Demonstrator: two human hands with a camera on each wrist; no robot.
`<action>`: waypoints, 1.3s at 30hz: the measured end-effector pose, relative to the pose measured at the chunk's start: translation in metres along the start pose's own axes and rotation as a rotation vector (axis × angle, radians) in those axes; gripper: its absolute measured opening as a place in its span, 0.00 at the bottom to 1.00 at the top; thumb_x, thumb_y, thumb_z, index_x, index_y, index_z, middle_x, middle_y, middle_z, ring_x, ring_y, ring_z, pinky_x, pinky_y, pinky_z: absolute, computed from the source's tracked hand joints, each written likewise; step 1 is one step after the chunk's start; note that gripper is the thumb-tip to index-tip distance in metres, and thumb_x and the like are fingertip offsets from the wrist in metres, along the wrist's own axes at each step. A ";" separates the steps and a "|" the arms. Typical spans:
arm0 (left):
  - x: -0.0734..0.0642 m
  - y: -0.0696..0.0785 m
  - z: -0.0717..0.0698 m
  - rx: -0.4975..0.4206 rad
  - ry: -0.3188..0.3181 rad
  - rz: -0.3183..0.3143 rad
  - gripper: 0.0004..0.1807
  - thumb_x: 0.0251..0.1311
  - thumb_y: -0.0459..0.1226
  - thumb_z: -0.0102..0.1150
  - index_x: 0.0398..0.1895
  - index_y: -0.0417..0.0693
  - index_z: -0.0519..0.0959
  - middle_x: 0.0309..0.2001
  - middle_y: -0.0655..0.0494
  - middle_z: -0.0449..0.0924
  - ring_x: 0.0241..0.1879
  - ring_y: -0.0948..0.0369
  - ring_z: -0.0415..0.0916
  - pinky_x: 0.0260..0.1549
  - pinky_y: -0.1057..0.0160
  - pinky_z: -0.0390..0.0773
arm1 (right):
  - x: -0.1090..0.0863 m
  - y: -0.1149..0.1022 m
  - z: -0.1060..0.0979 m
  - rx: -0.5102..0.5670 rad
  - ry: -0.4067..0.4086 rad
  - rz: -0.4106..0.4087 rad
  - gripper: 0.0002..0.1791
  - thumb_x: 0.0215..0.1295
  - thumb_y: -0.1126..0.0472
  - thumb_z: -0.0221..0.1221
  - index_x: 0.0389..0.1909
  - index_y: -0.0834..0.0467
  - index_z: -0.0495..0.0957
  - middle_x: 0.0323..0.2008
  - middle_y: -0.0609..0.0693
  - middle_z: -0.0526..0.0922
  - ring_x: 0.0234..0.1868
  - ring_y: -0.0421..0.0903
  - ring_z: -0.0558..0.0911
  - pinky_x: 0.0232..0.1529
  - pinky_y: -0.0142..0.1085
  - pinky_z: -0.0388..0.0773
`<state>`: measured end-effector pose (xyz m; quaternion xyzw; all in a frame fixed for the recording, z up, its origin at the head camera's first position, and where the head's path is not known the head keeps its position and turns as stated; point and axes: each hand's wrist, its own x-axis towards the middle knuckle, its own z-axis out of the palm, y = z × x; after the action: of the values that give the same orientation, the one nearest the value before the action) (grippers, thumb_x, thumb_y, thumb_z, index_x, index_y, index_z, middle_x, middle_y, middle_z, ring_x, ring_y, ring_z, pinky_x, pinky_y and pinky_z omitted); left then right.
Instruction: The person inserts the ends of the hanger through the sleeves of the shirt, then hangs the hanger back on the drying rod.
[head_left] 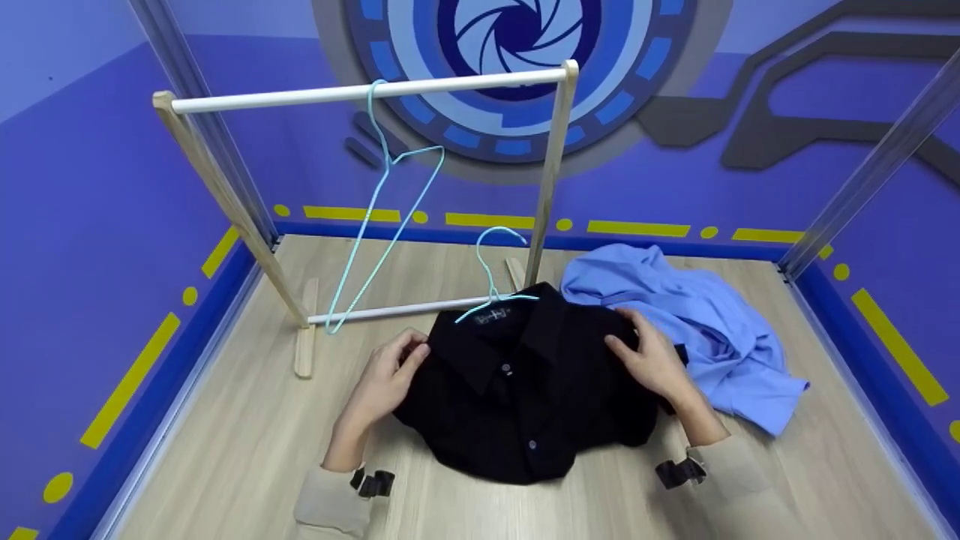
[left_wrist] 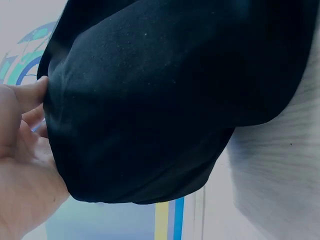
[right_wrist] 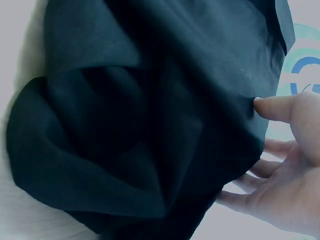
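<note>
Clock centred on the black shirt (head_left: 559, 382), head view. The shirt lies front up on the wood-grain counter (head_left: 225, 435), collar toward 12 and hem toward 6.

Step in hand (judged): seating the shirt on the light-blue hanger (head_left: 492, 291). Its hook stands clear of the collar at about 11 o'clock; the arms run under the cloth, their ends hidden.

Left grip (head_left: 386, 375), at 9 o'clock: pinching the shirt's shoulder edge, thumb in front. Right grip (head_left: 652, 360), at 3 o'clock: likewise pinching cloth, thumb in front, fingers behind.

Next move (judged): calls for evening both shoulders over the hanger arms, then freeing one grip for the hook. The rack (head_left: 465, 82) stands toward 11, a second hanger (head_left: 367, 217) on its top bar. A blue garment (head_left: 682, 315) lies crumpled between 2 and 3.

Writing: collar label (head_left: 493, 316) carries pale, stylised marking on dark; too small to read. No brand can be made out.
</note>
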<state>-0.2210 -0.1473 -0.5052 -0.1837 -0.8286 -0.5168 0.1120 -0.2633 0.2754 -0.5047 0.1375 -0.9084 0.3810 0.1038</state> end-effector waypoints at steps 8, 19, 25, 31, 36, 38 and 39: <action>-0.004 -0.007 -0.003 0.013 0.047 -0.052 0.04 0.75 0.32 0.55 0.43 0.41 0.79 0.34 0.56 0.79 0.31 0.61 0.74 0.33 0.63 0.73 | -0.004 0.010 0.002 -0.012 -0.065 0.081 0.30 0.74 0.57 0.62 0.68 0.70 0.69 0.63 0.69 0.75 0.65 0.66 0.73 0.64 0.58 0.68; -0.008 -0.012 -0.011 0.001 0.102 -0.213 0.06 0.75 0.32 0.55 0.44 0.38 0.80 0.38 0.51 0.81 0.37 0.57 0.76 0.40 0.60 0.74 | -0.010 0.016 0.000 -0.054 -0.113 0.082 0.30 0.73 0.53 0.63 0.67 0.69 0.72 0.62 0.69 0.77 0.64 0.67 0.74 0.64 0.59 0.67; -0.008 -0.011 -0.014 -0.013 0.115 -0.312 0.07 0.76 0.32 0.54 0.44 0.37 0.81 0.39 0.50 0.81 0.41 0.55 0.75 0.47 0.55 0.74 | -0.012 0.016 -0.003 -0.066 -0.130 0.096 0.31 0.73 0.53 0.63 0.68 0.69 0.70 0.63 0.68 0.76 0.64 0.67 0.74 0.63 0.59 0.68; -0.009 -0.011 -0.020 -0.030 0.132 -0.388 0.09 0.77 0.32 0.52 0.47 0.34 0.79 0.42 0.47 0.81 0.45 0.52 0.76 0.49 0.52 0.73 | -0.012 0.019 -0.004 -0.065 -0.141 0.097 0.31 0.73 0.54 0.63 0.68 0.70 0.69 0.62 0.69 0.76 0.63 0.68 0.74 0.63 0.60 0.69; -0.012 -0.009 -0.023 -0.098 0.151 -0.441 0.09 0.78 0.31 0.50 0.46 0.32 0.79 0.45 0.43 0.81 0.49 0.50 0.75 0.54 0.50 0.72 | -0.012 0.020 -0.004 -0.063 -0.129 0.095 0.30 0.73 0.55 0.63 0.68 0.69 0.70 0.62 0.68 0.77 0.63 0.67 0.75 0.62 0.59 0.69; -0.012 -0.008 -0.024 -0.143 0.161 -0.462 0.09 0.78 0.31 0.50 0.45 0.31 0.78 0.47 0.42 0.81 0.52 0.49 0.74 0.56 0.49 0.70 | -0.012 0.020 -0.004 -0.059 -0.121 0.093 0.30 0.73 0.56 0.63 0.67 0.69 0.71 0.62 0.69 0.77 0.63 0.67 0.74 0.63 0.59 0.68; -0.012 -0.008 -0.025 -0.158 0.165 -0.475 0.10 0.78 0.31 0.50 0.45 0.31 0.78 0.47 0.41 0.81 0.52 0.49 0.74 0.56 0.50 0.70 | -0.012 0.020 -0.004 -0.056 -0.118 0.091 0.30 0.73 0.56 0.63 0.67 0.70 0.71 0.62 0.69 0.76 0.64 0.67 0.74 0.63 0.59 0.68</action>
<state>-0.2133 -0.1754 -0.5055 0.0505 -0.7936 -0.6050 0.0402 -0.2584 0.2936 -0.5183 0.1153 -0.9285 0.3511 0.0365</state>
